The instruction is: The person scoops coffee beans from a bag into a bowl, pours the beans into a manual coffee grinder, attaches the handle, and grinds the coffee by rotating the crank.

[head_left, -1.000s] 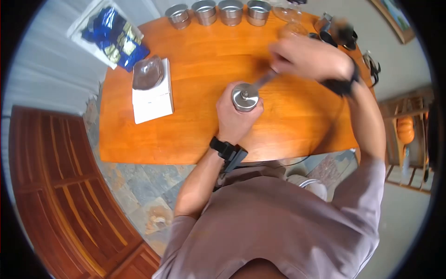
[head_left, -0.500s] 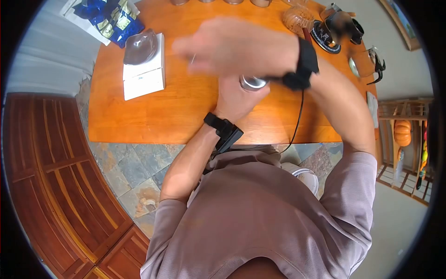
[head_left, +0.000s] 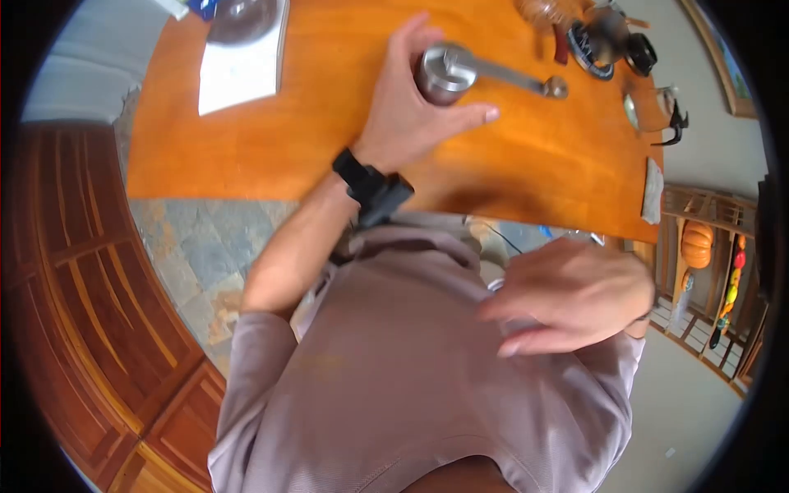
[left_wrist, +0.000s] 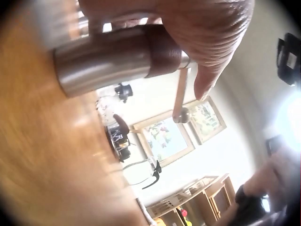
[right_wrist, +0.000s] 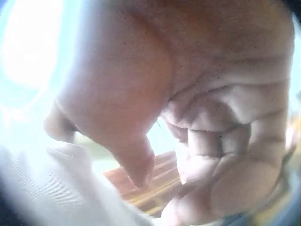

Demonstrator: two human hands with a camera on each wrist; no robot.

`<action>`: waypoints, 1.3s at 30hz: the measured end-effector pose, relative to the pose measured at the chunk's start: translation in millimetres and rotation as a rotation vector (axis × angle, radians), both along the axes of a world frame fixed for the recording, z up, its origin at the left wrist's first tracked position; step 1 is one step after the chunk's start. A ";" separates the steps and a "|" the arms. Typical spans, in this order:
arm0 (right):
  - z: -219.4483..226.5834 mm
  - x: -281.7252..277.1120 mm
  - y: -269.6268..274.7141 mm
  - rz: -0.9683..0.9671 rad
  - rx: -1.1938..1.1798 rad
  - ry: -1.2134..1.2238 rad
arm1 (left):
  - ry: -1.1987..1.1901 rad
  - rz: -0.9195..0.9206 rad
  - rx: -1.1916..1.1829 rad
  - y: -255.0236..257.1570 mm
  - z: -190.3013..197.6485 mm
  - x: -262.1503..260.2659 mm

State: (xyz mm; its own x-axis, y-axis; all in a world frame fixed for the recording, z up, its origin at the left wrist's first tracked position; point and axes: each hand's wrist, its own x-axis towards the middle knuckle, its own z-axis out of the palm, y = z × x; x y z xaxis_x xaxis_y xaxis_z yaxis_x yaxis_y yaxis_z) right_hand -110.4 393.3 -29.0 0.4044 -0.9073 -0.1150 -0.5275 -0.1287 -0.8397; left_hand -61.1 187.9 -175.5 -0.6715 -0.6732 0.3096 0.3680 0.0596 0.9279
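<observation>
A steel hand grinder [head_left: 442,89] with a brown band stands on the wooden table [head_left: 345,156]; its crank [head_left: 509,76] and round knob point right in the head view. Around its left side curves the left hand [head_left: 403,115], thumb stretched out away from the body of the grinder and fingers spread behind it. The left wrist view shows the grinder [left_wrist: 103,61] beside the palm, its base at the tabletop, the thumb off it. Held in the air before the torso, the right hand [head_left: 575,292] has nothing in it; its fingers bend loosely in the right wrist view [right_wrist: 221,136].
At the table's left lies a white flat device [head_left: 242,74] bearing a dark bowl [head_left: 242,18], beside a blue bag [head_left: 201,7]. Glassware [head_left: 542,8], black items [head_left: 641,54] and a glass pot with black handle [head_left: 653,111] stand at the right. A grey cloth [head_left: 652,189] lies at the edge.
The right hand has left the crank and moved down to the torso. The left hand has loosened around the grinder, its thumb now stretched out. The head view has shifted.
</observation>
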 end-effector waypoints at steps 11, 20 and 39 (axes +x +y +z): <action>-81.3 64.3 12.4 0.100 -0.004 -0.784 | 0.023 -0.025 0.125 -60.4 29.8 134.8; -44.2 39.0 19.0 0.397 -0.339 -1.024 | -0.132 -0.077 0.056 -61.5 21.4 144.4; -22.4 85.7 -26.6 0.471 -0.032 -0.567 | -0.416 -0.301 -0.189 -64.2 21.3 136.1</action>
